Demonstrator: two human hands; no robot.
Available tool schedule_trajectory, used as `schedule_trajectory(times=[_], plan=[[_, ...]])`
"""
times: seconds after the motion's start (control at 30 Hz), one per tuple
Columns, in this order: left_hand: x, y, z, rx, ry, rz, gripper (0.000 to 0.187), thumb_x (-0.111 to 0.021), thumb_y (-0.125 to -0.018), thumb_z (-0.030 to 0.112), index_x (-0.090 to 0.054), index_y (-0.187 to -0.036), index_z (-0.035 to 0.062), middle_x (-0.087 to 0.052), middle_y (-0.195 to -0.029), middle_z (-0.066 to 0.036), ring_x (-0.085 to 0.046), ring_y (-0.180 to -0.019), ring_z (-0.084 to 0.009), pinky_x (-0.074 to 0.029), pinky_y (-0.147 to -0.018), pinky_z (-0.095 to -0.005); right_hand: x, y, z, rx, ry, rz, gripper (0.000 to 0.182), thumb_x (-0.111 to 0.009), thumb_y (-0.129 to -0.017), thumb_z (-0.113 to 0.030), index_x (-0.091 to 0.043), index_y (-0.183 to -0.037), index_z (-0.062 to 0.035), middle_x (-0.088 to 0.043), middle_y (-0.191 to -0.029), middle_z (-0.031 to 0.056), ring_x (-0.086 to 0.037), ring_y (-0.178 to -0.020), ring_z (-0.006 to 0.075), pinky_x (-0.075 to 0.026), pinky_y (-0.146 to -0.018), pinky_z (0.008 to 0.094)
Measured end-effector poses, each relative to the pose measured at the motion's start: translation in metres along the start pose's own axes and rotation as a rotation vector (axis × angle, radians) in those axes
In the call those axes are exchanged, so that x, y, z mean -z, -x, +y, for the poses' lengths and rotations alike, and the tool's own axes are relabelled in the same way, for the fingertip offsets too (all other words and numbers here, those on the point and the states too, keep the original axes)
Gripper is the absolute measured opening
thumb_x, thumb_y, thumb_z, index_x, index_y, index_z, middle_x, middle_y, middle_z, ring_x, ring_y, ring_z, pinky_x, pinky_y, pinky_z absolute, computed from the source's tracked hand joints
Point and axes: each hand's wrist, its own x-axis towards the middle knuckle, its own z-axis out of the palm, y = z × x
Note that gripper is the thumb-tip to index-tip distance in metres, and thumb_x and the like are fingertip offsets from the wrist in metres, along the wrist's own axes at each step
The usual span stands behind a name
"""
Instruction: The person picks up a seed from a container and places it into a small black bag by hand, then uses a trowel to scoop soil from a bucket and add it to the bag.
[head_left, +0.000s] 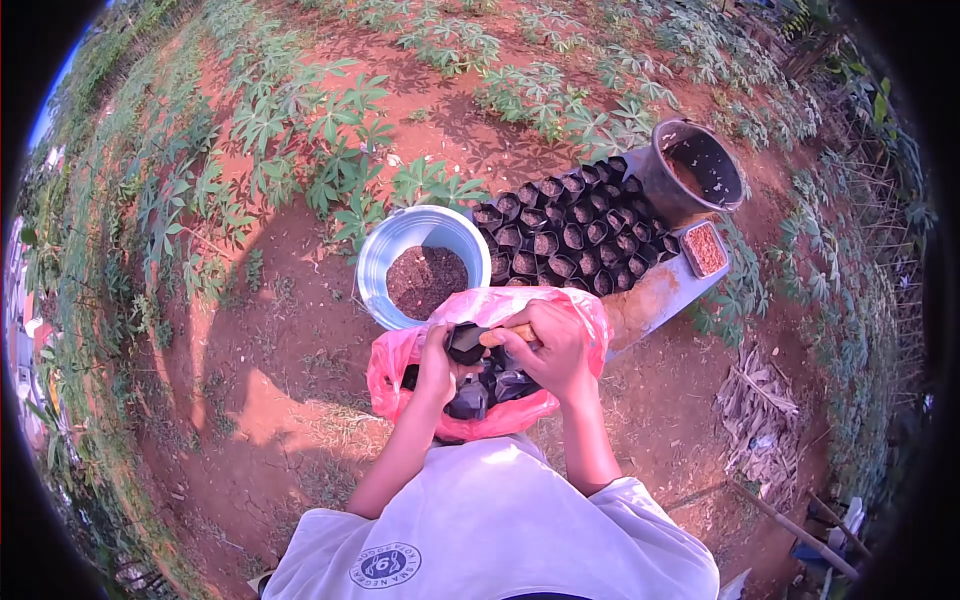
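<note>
My left hand (436, 370) holds a small black plastic pot (466, 343) by its side, over an open pink plastic bag (545, 402). In my right hand (551, 347) is a tool with a wooden handle (520, 334), its far end at the pot's opening. More black plastic pots (470, 400) lie inside the bag beneath my hands. Just beyond the bag stands a light blue bucket (374, 262) with dark soil (427, 280) in it.
Many soil-filled black pots (572, 236) stand in rows on a board (655, 305) ahead to the right. A dark bucket (735, 185) and a small tray of reddish grains (705, 249) are at its far end. Leafy plants (345, 190) grow around; dry leaves (760, 410) lie at right.
</note>
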Motion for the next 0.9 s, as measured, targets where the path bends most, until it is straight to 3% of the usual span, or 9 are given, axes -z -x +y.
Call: schedule_trajectory(times=[0.2,0.27,0.37,0.67,0.77,0.9], plan=[[0.039,-0.008,0.020,0.037,0.027,0.017,0.047,-0.027,-0.096,0.037,-0.055,-0.109,0.0011,-0.066,-0.095,-0.013,-0.067,-0.078,-0.0230,-0.059,-0.060,-0.0376,-0.029,-0.006,-0.012,-0.036,-0.031,0.035,0.018,-0.072,-0.076,-0.014,-0.059,-0.073,-0.0023,-0.055,-0.064,0.0085,-0.056,-0.060,0.0246,-0.043,-0.056,0.0339],[0.051,-0.009,0.028,0.028,0.063,0.023,0.040,-0.031,-0.096,0.033,-0.052,-0.108,0.0017,-0.065,-0.097,-0.012,-0.067,-0.079,-0.0225,-0.059,-0.061,-0.0386,-0.036,-0.005,-0.013,-0.075,-0.032,0.020,0.015,-0.070,-0.078,-0.013,-0.062,-0.078,-0.0009,-0.059,-0.068,0.0083,-0.058,-0.062,0.0206,-0.044,-0.059,0.0304],[0.062,-0.008,0.040,-0.007,0.148,0.106,0.022,-0.038,-0.095,0.025,-0.046,-0.100,0.0047,-0.060,-0.098,-0.011,-0.064,-0.090,-0.0220,-0.058,-0.068,-0.0416,-0.051,-0.007,-0.022,-0.085,-0.009,-0.005,0.012,-0.068,-0.077,-0.009,-0.061,-0.079,0.0000,-0.059,-0.070,0.0092,-0.057,-0.063,0.0207,-0.043,-0.059,0.0302],[0.108,-0.033,0.048,0.010,0.277,-0.025,0.029,-0.034,-0.097,0.025,-0.049,-0.107,0.0017,-0.062,-0.101,-0.014,-0.064,-0.094,-0.0236,-0.053,-0.084,-0.0409,-0.092,-0.015,-0.033,-0.146,-0.002,0.052,0.008,-0.065,-0.078,-0.005,-0.059,-0.082,0.0000,-0.054,-0.071,0.0101,-0.052,-0.062,0.0239,-0.041,-0.058,0.0330],[0.102,-0.028,0.070,0.097,0.351,-0.050,0.027,-0.039,-0.096,0.025,-0.052,-0.105,0.0024,-0.062,-0.100,-0.013,-0.064,-0.091,-0.0238,-0.056,-0.077,-0.0426,-0.101,-0.012,-0.032,-0.195,-0.024,0.084,0.008,-0.065,-0.078,-0.004,-0.060,-0.084,-0.0003,-0.055,-0.073,0.0111,-0.054,-0.065,0.0264,-0.042,-0.060,0.0340],[0.103,-0.030,0.081,0.133,0.369,-0.024,0.036,-0.036,-0.097,0.028,-0.053,-0.110,-0.0015,-0.063,-0.102,-0.016,-0.064,-0.094,-0.0255,-0.055,-0.080,-0.0426,-0.112,-0.007,-0.033,-0.229,-0.055,0.132,0.007,-0.063,-0.080,-0.003,-0.060,-0.085,-0.0005,-0.054,-0.076,0.0110,-0.054,-0.067,0.0254,-0.042,-0.061,0.0337]])
